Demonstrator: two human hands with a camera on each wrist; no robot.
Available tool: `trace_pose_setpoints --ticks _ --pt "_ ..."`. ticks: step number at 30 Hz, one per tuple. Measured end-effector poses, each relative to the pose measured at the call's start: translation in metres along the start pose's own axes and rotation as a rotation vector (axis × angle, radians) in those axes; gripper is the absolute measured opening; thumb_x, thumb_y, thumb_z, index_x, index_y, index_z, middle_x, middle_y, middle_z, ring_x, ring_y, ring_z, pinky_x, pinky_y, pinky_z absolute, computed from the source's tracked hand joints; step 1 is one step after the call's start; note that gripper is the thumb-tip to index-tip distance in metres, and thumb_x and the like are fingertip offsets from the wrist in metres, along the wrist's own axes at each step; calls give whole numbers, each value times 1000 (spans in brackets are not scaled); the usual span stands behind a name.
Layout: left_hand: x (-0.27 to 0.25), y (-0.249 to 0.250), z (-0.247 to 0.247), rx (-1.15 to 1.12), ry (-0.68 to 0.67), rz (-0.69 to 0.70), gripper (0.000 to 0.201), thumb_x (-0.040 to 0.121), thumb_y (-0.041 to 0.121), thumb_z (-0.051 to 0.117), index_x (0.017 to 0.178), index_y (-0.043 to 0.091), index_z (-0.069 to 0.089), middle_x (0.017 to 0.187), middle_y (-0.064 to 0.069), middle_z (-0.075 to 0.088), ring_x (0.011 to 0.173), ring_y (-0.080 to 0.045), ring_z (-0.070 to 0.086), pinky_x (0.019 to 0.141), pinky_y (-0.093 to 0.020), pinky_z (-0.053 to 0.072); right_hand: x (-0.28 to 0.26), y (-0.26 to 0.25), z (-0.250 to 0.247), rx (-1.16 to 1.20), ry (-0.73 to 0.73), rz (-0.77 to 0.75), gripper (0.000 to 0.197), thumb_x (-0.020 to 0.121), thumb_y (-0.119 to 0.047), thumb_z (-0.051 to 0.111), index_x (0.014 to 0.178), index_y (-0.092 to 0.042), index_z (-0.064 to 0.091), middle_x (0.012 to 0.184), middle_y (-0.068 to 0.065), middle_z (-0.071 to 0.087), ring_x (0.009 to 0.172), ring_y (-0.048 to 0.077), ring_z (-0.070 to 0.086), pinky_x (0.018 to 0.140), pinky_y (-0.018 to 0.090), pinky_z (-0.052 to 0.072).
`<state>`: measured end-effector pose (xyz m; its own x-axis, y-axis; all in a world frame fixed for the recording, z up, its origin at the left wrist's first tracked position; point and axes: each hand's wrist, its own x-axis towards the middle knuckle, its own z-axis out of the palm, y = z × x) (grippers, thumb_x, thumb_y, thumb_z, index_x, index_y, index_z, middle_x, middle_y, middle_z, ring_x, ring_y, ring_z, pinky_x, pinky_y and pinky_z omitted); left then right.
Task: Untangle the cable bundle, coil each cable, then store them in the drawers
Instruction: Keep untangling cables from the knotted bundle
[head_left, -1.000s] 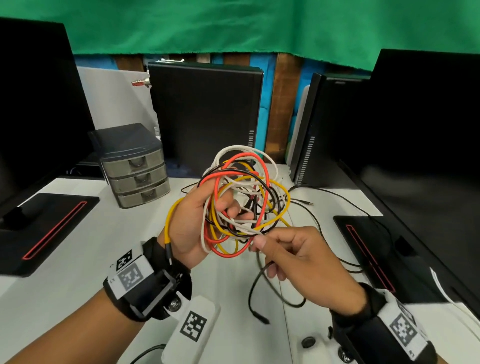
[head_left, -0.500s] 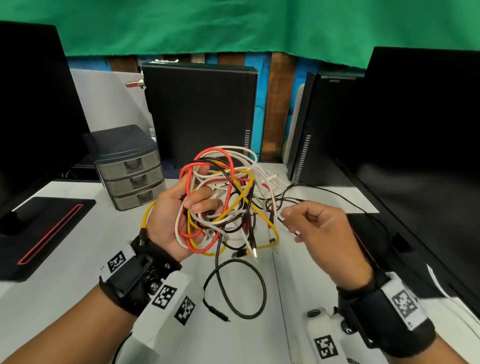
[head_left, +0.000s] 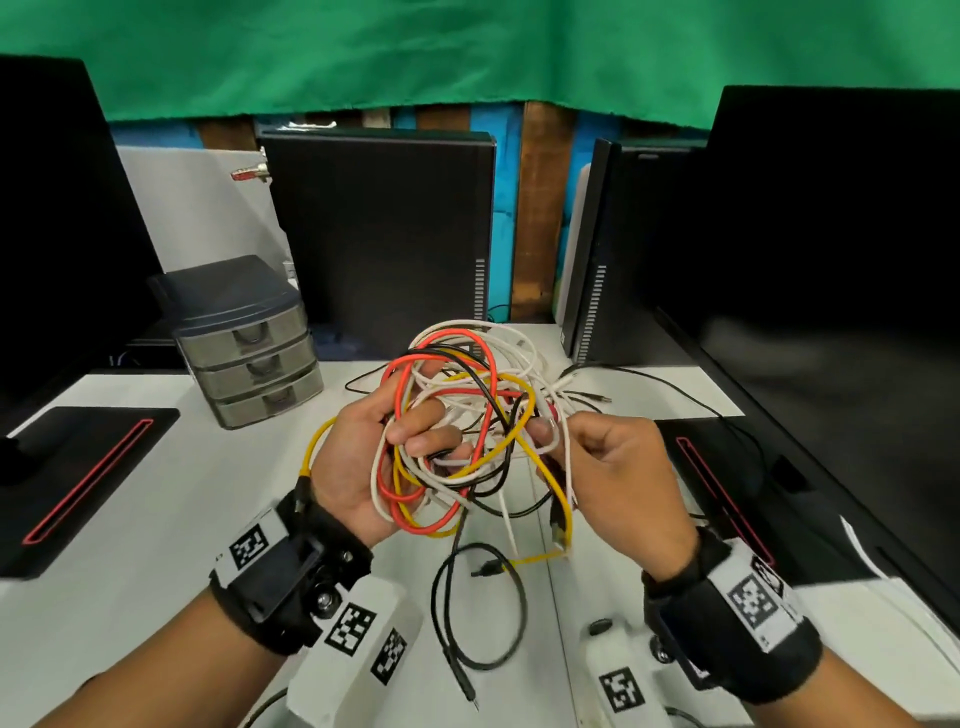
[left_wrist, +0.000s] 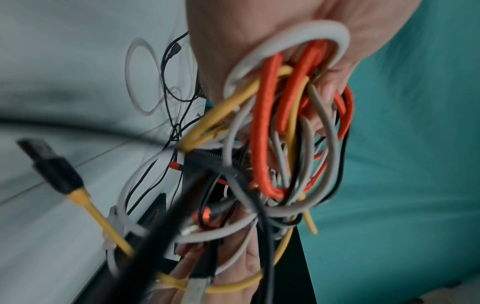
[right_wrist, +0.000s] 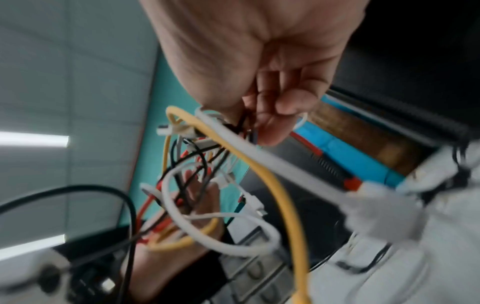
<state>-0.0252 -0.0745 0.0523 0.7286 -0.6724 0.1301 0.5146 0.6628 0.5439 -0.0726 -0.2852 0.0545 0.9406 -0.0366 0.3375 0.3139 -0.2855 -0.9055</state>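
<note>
While L hand (head_left: 358, 457) grips the cable bundle (head_left: 467, 415) w/ fingers curled thru its loops, held above white desk (head_left: 130, 519), R hand (head_left: 608, 478) pinches a white cable (head_left: 569, 457) at bundle's right edge. Drawer unit (head_left: 249, 343) sits back-left, drawers closed.

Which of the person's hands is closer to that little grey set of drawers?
Left. The left hand holds the cable bundle just right of the drawer unit; the right hand is farther right, beyond the bundle.

Stood on a white table (head_left: 135, 499): grey three-drawer unit (head_left: 249, 353) at back left; two black computer towers (head_left: 384, 234) behind; black monitor bases (head_left: 78, 467) either side; thin black cable (head_left: 675, 387) trailing right.
</note>
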Motion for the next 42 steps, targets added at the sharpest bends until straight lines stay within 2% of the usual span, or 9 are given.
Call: trace_pose_setpoints --ticks 5,9,12,16,24,29,34,38,42 --pt "-2 11 -8 -53 40 10 42 107 34 35 78 8 54 52 -2 43 57 -16 52 90 -34 53 9 23 -12 -490 220 -220 46 95 -33 60 53 -17 50 44 -1 46 42 19 42 47 33 43" --pt "-2 12 -3 -47 56 64 22 104 30 39 88 17 47 50 -1 47 52 -15 50 83 -33 54 15 41 -14 -482 219 -14 14 89 -19 66 76 -24 63 65 -7 66 54 14 61 59 31 53" --pt "0 7 -2 -22 106 67 30 106 31 33 78 22 33 48 1 43 50 -13 48 79 -31 53 22 39 -16 -82 208 274 20 94 -1 57 94 -19 66 89 6 72 64 18 68 57 33 57" --pt "2 9 -12 -1 137 11 55 107 38 30 58 17 38 49 2 31 51 -12 47 82 -29 53 28 10 -30 536 128 521 36 86 13 36 97 -3 67 71 6 65 50 12 52 47 21 48" --pt "-3 19 -7 -32 117 10 23 98 29 57 86 21 39 51 4 26 47 -14 48 75 -34 58 23 5 -52 149 -323 342 42 71 -42 84 100 -12 78 47 -10 39 44 7 29 43 13 30" --pt "-2 19 -13 -37 106 30 38 89 23 70 95 26 33 47 1 34 46 -15 47 75 -36 59 28 11 -51 -172 92 127 16 92 -16 70 78 -12 76 54 -13 64 51 -2 58 52 4 41" --pt "1 15 -3 19 138 90 22 99 30 46 94 10 53 46 3 41 45 -11 47 75 -29 57 43 32 -59 371 379 388 23 97 -8 56 74 -9 60 50 -2 41 55 15 50 63 27 48" --pt "-2 18 -4 -10 91 70 40 104 33 34 87 9 60 48 2 44 48 -11 48 80 -29 56 41 13 -68 554 164 411 20 101 -12 48 89 -9 63 52 -4 33 42 10 31 47 23 40" --pt "-3 17 -6 -44 88 34 27 102 34 41 88 12 48 48 2 42 47 -13 48 76 -34 59 30 9 -66 61 -205 318 22 94 -34 61 104 -23 77 52 0 32 44 11 27 41 22 26"
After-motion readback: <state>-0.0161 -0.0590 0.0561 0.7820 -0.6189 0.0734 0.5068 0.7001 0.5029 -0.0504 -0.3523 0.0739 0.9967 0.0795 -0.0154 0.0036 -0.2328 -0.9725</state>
